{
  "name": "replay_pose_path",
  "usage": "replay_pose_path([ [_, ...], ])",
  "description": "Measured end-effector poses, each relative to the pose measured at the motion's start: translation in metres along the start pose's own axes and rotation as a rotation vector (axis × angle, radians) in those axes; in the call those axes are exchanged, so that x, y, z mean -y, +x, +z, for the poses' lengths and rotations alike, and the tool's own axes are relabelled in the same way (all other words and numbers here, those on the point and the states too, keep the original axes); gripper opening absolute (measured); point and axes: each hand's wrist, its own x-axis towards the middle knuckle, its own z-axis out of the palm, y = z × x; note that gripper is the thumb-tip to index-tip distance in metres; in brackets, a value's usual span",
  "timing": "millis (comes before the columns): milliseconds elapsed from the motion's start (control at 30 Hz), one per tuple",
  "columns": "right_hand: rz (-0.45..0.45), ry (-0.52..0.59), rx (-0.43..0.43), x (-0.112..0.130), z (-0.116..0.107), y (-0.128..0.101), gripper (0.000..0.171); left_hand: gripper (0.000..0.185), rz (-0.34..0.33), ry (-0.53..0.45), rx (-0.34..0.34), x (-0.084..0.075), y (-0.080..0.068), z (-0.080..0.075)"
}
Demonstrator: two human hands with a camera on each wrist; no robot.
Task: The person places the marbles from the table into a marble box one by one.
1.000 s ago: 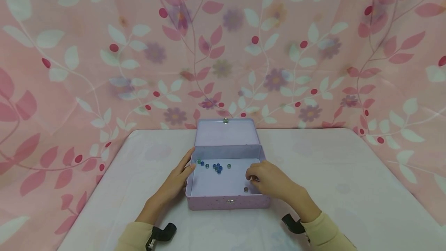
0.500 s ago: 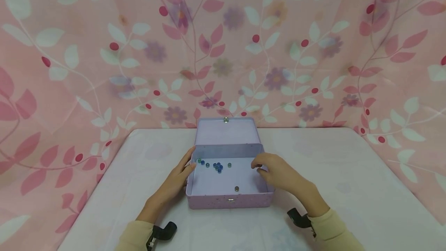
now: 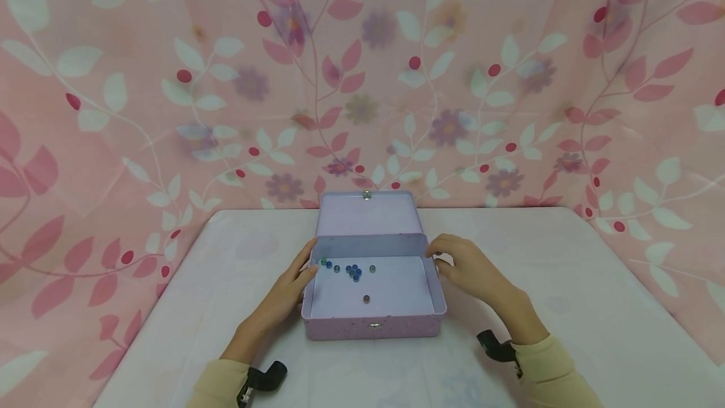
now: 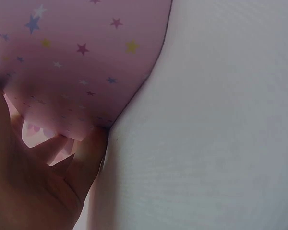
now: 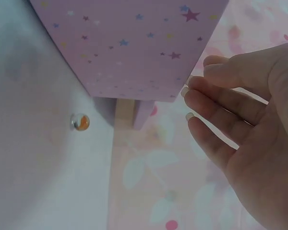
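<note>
An open lilac tin box (image 3: 374,327) with a star print holds several blue and green glass marbles (image 3: 354,273) toward its back left. A lone brownish marble (image 3: 366,299) lies nearer the front wall. My left hand (image 3: 287,291) grips the box's left wall, thumb over the rim and fingers outside; in the left wrist view its fingers (image 4: 89,155) press against the starred side. At the right rim, my right hand (image 3: 472,269) has loosely bent fingers. The right wrist view shows nothing between its thumb and fingers, with the fingertips close beside the box's outer side.
A clear marble with an orange swirl (image 5: 80,122) lies on the white-covered table (image 3: 249,238), outside the box. The raised lid (image 3: 368,216) leans back toward the pink floral curtain (image 3: 362,80) behind the table.
My right hand has moved right and away from me, from inside the box to its right rim. The brownish marble has rolled left across the box floor. My left hand stays put.
</note>
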Motion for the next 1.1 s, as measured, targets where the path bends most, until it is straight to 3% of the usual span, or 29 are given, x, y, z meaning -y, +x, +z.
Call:
replay_pose_path([
  [333,0.110,-0.060,0.028,-0.010,-0.001,0.000,0.021,0.055,-0.002,-0.002,0.001,-0.002,0.000,0.000],
  [767,0.252,-0.159,0.201,-0.031,0.013,-0.002,0.017,0.057,0.024,0.020,-0.009,-0.001,0.000,-0.001],
  [1100,0.219,-0.203,0.229,-0.034,0.022,-0.005,0.016,0.054,0.027,0.016,-0.004,0.000,0.000,-0.001],
])
